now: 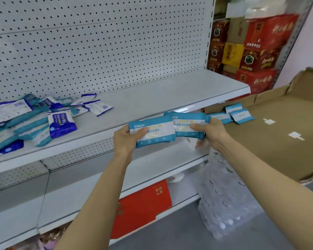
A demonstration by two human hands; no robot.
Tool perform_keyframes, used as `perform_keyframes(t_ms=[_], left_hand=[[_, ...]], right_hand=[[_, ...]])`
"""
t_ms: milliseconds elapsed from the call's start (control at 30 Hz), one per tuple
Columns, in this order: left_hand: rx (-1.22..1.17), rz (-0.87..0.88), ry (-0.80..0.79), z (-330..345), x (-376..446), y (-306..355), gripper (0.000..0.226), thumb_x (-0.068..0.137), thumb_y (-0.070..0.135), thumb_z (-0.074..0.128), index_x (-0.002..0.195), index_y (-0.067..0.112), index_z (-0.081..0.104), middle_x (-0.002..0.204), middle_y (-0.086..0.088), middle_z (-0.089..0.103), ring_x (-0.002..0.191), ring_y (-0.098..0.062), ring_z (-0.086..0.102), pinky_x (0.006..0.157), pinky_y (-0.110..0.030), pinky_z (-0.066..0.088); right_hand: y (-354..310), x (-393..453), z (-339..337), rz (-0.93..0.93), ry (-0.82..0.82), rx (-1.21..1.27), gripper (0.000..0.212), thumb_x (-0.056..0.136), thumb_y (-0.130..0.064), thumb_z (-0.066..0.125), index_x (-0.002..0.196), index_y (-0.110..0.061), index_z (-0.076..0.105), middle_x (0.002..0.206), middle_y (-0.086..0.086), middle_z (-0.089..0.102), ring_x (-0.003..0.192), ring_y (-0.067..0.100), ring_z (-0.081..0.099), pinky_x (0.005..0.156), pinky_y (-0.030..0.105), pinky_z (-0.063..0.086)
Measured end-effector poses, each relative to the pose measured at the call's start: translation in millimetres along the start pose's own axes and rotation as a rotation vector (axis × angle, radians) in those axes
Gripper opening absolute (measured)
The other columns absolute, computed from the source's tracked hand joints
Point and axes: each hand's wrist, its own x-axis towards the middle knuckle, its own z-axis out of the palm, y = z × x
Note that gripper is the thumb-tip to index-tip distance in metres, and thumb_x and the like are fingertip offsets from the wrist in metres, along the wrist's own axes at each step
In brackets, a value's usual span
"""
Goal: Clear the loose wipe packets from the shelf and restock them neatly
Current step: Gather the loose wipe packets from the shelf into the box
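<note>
My left hand (126,139) grips a teal-and-white wipe packet (155,134) by its left end, in front of the shelf's edge. My right hand (210,130) grips a second teal packet (186,125) by its right end; the two packets overlap in the middle. A loose heap of teal and dark-blue wipe packets (34,120) lies on the left part of the white shelf (152,100). Three small teal packets (237,114) lie on a flattened cardboard sheet (278,134) to the right.
Pegboard backs the shelf. Lower shelves hold a red box (143,208). A clear plastic-wrapped bundle (222,199) stands on the floor by the shelf end. Red and yellow cartons (257,51) are stacked at the back right.
</note>
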Motion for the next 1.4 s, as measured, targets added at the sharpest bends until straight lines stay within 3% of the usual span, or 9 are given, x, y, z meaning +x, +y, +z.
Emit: perform_keyframes(t_ms=[133,267,367,600,833,967,1067,1267,1400], left_hand=[[0.008,-0.017,0.008,48,-1,-2,0.024,0.071,0.014,0.087,0.092,0.013,0.073,0.089,-0.003,0.076,0.080,-0.019,0.074,0.073,-0.032,0.060],[-0.048,-0.038,0.032,118,-5,-3,0.024,0.074,0.013,0.085,0.094,0.012,0.072,0.084,0.002,0.075,0.070,-0.009,0.072,0.059,-0.021,0.056],[-0.067,-0.059,0.054,171,-8,-9,0.021,0.074,0.015,0.084,0.092,0.015,0.072,0.085,0.003,0.075,0.072,-0.009,0.073,0.059,-0.020,0.055],[-0.043,-0.148,0.090,276,-10,-28,0.021,0.077,0.018,0.083,0.090,0.018,0.066,0.090,0.001,0.073,0.074,-0.013,0.073,0.062,-0.027,0.060],[-0.147,-0.205,0.061,356,16,-43,0.023,0.086,0.009,0.073,0.105,0.012,0.059,0.094,-0.004,0.069,0.074,-0.011,0.067,0.054,-0.018,0.055],[-0.074,-0.247,0.058,389,33,-70,0.019,0.089,0.013,0.070,0.102,0.016,0.058,0.106,-0.009,0.070,0.088,-0.019,0.070,0.070,-0.030,0.057],[0.020,-0.301,0.106,404,40,-90,0.027,0.090,0.011,0.068,0.115,0.011,0.058,0.110,-0.006,0.068,0.094,-0.022,0.068,0.073,-0.031,0.055],[0.151,-0.374,0.223,416,61,-115,0.034,0.090,0.014,0.068,0.122,0.007,0.058,0.119,-0.012,0.066,0.103,-0.027,0.066,0.090,-0.040,0.055],[0.138,-0.384,0.311,419,74,-121,0.034,0.088,0.016,0.072,0.118,0.007,0.059,0.119,-0.014,0.067,0.102,-0.028,0.066,0.092,-0.042,0.055]], right_hand=[[-8,17,-46,0.048,0.003,0.004,0.042,0.072,0.002,0.080,0.110,0.002,0.062,0.100,0.017,0.073,0.091,0.033,0.072,0.082,0.047,0.057],[-22,43,-107,0.002,-0.044,-0.071,0.033,0.076,0.006,0.075,0.107,0.004,0.063,0.097,0.016,0.073,0.082,0.025,0.073,0.069,0.034,0.060],[-29,67,-156,-0.004,-0.054,-0.145,0.041,0.074,0.000,0.079,0.112,0.005,0.063,0.103,0.014,0.073,0.091,0.026,0.072,0.081,0.039,0.058],[-44,106,-250,0.048,0.013,-0.136,0.041,0.075,0.004,0.077,0.113,0.003,0.063,0.107,0.015,0.071,0.096,0.030,0.070,0.087,0.044,0.056],[-47,134,-300,0.072,0.158,-0.136,0.029,0.077,0.009,0.073,0.101,-0.004,0.063,0.100,0.015,0.070,0.082,0.023,0.069,0.061,0.026,0.059],[-38,153,-324,0.127,0.208,-0.184,0.026,0.076,0.007,0.076,0.094,-0.008,0.063,0.098,0.014,0.070,0.081,0.024,0.069,0.062,0.028,0.057],[-31,168,-340,0.171,0.194,-0.247,0.030,0.075,0.006,0.077,0.099,-0.005,0.063,0.097,0.013,0.071,0.079,0.022,0.070,0.059,0.025,0.056],[-29,212,-353,0.204,0.056,-0.355,0.030,0.077,0.008,0.074,0.101,-0.003,0.062,0.088,0.008,0.069,0.063,0.011,0.068,0.050,0.018,0.053],[-20,244,-355,0.200,-0.023,-0.369,0.029,0.077,0.007,0.075,0.100,-0.006,0.064,0.101,0.014,0.071,0.073,0.016,0.069,0.055,0.020,0.056]])
